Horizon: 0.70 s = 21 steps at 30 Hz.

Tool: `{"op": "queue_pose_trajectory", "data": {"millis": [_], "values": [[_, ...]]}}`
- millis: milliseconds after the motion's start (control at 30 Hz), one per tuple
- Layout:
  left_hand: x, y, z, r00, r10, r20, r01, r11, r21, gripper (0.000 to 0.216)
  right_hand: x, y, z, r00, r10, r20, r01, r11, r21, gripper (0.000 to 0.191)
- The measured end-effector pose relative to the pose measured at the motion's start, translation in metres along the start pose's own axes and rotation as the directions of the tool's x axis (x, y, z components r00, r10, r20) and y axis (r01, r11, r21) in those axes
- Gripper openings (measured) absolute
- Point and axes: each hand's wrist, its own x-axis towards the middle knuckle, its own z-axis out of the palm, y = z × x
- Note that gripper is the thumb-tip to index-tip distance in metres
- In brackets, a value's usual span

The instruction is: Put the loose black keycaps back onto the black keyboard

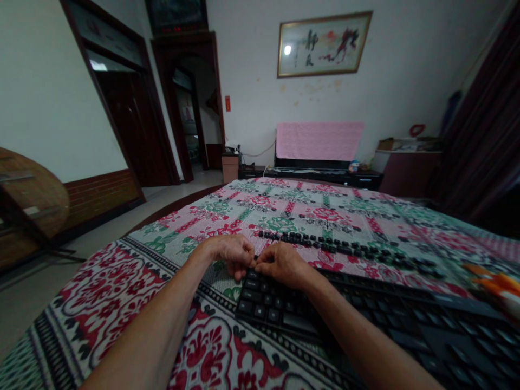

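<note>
A black keyboard point(365, 319) lies across the patterned cloth, running from centre to the lower right. My left hand point(229, 253) is curled into a pinch at the keyboard's far left corner. My right hand point(282, 262) rests on the top left keys, fingers closed and meeting the left hand's fingertips. What the fingers pinch is too small to name. Beyond the hands lies a long row of loose black keycaps point(345, 249) on the cloth.
A floral red, green and white cloth point(122, 303) covers the table. An orange and white object point(498, 287) sits at the right edge. A folded round wooden table point(28, 197) leans at the left. A pink-covered unit point(319, 141) stands by the far wall.
</note>
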Motion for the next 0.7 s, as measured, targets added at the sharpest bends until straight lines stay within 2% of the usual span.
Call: {"op": "queue_pose_trajectory", "data": {"millis": [267,500,700], "values": [[-0.0014,-0.0017,0.0002,0.999,0.032,-0.030,-0.033,0.999,-0.008,0.022,-0.0004,-0.0048,0.0000,0.998,-0.037,-0.049,0.034,0.998,-0.054,0.015],[0.0010,-0.0042,-0.0004,0.999,0.045,-0.007,-0.045,0.999,-0.023,0.022,-0.0001,-0.0038,-0.0033,0.999,-0.021,0.027,0.021,1.000,0.014,0.021],[0.0026,-0.0063,-0.0018,0.999,0.032,-0.009,-0.033,0.998,-0.046,0.023,-0.0009,-0.0009,-0.0037,0.999,-0.019,0.034,0.017,0.999,0.044,0.023]]}}
